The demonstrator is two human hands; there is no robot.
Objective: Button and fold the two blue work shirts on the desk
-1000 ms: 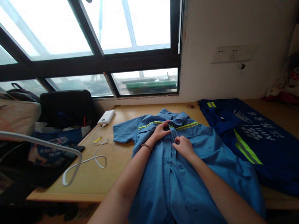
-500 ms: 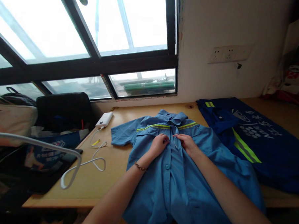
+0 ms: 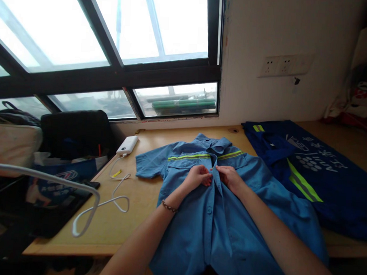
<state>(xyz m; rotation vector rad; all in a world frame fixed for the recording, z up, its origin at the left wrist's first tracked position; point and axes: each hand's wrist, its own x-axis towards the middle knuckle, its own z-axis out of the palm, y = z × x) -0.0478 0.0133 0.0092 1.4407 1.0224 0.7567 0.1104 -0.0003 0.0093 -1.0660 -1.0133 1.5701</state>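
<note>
A light-blue short-sleeved work shirt (image 3: 183, 202) with yellow reflective strips lies face up, its collar toward the window and its lower front hanging toward me. My left hand (image 3: 199, 176) has its fingers pinched on the button edge of the front, just below the chest strip. Close beside it, my right hand (image 3: 228, 176) grips the other front edge, which is lifted and folded a little. A button (image 3: 209, 210) shows lower down on the placket. Whatever lies right between the fingertips is too small to make out.
The shirt rests on a wooden table (image 3: 112, 227). A dark-blue garment (image 3: 345, 193) with reflective strips lies at the right. At the left are a white power bank (image 3: 127, 145) and its looping white cable (image 3: 124, 197). A black chair (image 3: 76, 128) and bags stand beyond the left edge.
My left hand has moved slightly right, closer to my right hand. The shirt's front edge between them is now raised and folded more. The view has shifted a little.
</note>
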